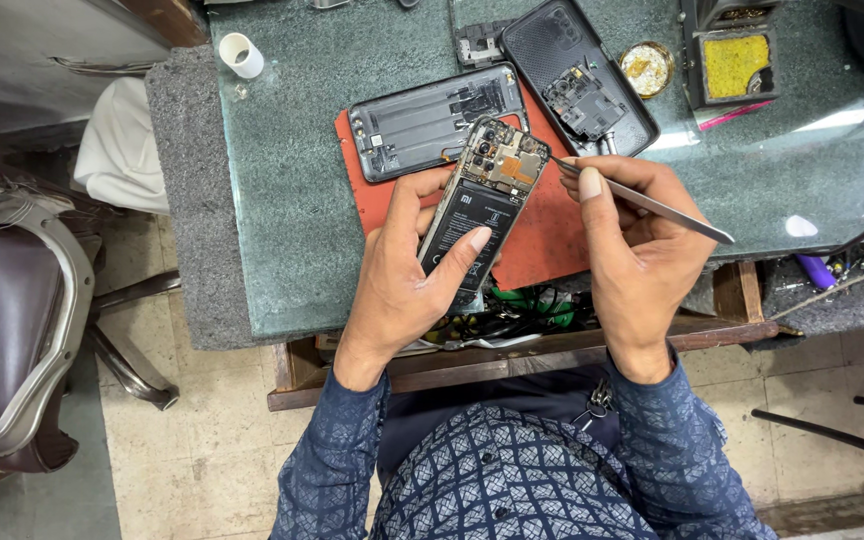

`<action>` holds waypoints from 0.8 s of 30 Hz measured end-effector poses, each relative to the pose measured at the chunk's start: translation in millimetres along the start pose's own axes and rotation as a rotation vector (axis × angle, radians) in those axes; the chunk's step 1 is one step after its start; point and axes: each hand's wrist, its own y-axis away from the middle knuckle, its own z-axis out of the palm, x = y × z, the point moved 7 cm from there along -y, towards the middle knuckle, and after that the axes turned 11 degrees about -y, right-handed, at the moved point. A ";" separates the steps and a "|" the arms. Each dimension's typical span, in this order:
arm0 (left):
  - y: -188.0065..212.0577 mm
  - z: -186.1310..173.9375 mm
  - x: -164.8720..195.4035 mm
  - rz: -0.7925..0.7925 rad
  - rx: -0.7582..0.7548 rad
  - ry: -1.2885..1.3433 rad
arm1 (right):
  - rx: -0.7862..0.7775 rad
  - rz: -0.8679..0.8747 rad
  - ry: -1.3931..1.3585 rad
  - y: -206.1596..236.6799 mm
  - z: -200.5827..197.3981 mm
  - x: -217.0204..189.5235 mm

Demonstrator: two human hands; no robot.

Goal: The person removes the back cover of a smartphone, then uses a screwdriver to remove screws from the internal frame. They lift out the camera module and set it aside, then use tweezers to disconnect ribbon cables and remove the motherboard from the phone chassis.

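His left hand grips the opened phone tilted up, so the tweezers pinched in his right hand reach its board.

The green bench is carrying a red mat, a phone frame, a black case and a white roll.

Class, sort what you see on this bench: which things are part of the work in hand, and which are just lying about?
In use:
left hand, holding the opened phone
right hand, holding the tweezers with the tip at the phone's top edge

Lying about:
phone frame on the red mat
black phone case
white tape roll
yellow sponge
brass tin
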 end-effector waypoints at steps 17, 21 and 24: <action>1.0 0.0 -1.9 -0.006 -0.006 -0.013 | 0.050 -0.036 -0.059 -1.0 10.3 1.1; 1.5 -0.8 -1.9 0.002 -0.002 -0.001 | 0.082 -0.010 -0.073 0.4 8.9 2.6; 1.8 -1.1 -1.8 0.006 -0.001 0.022 | 0.114 -0.007 -0.052 2.0 8.1 3.7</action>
